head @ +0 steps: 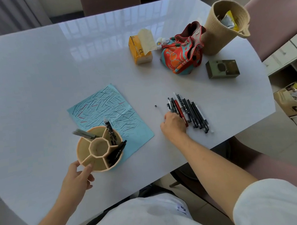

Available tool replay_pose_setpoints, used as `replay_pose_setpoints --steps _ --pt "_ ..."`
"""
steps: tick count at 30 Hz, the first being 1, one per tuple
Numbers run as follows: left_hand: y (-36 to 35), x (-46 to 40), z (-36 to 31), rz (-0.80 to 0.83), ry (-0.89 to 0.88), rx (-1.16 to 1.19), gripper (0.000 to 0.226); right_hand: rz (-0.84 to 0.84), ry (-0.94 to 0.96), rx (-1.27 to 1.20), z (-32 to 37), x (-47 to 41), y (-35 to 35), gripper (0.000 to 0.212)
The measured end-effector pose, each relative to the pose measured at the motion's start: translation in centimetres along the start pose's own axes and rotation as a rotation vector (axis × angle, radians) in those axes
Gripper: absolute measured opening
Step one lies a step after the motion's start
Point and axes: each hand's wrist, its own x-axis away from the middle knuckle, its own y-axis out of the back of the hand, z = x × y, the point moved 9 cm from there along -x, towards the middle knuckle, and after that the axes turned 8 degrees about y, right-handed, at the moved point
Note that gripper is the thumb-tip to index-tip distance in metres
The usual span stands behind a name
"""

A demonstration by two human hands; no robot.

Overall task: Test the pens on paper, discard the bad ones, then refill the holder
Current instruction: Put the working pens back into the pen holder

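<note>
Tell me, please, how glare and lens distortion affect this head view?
Head view: window reflections glare across the far half of the glossy white table; wide-angle distortion bows its edges and tilts the woven beige basket; the blue scribbled paper stays legible.

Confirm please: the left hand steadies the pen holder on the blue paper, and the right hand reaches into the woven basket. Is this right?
Not quite. The head view shows the right hand on the pile of pens lying on the table, far from the woven basket. The left hand does steady the pen holder on the blue paper.
</note>
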Motion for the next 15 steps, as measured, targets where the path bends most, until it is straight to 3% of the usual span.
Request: replay_pose_setpoints --steps 5,15 --pt "0.1 0.0 -0.3 -0.008 0.009 -0.012 0.025 -0.136 -0.078 -0.228 -1.8 -1.2 2.5 0.014" --pt "0.1 0.3 -1.1 -0.043 0.019 -0.001 0.023 -0.011 -0.077 0.039 -3.0 -4.0 3.0 0.026"
